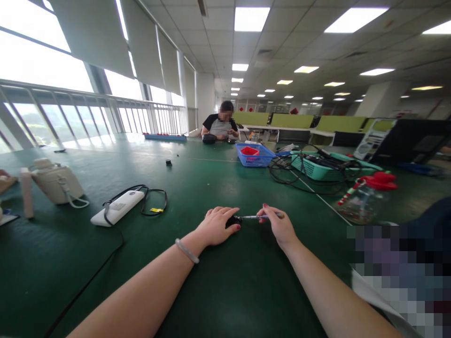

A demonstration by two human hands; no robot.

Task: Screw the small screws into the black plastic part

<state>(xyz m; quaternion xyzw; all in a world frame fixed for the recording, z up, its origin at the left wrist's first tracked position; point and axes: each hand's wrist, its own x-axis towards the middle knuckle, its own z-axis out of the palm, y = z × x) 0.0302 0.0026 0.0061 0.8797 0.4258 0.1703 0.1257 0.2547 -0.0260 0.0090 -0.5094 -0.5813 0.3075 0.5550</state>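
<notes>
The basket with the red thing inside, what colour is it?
Blue basket, seen in the head view.

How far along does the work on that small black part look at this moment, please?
Done: nothing visibly finished. In hand: left hand pins the small black part to the green table; right hand holds a thin metal tool at it. Left: cannot tell.

Head camera looks forward, down over table [225,291].
</notes>
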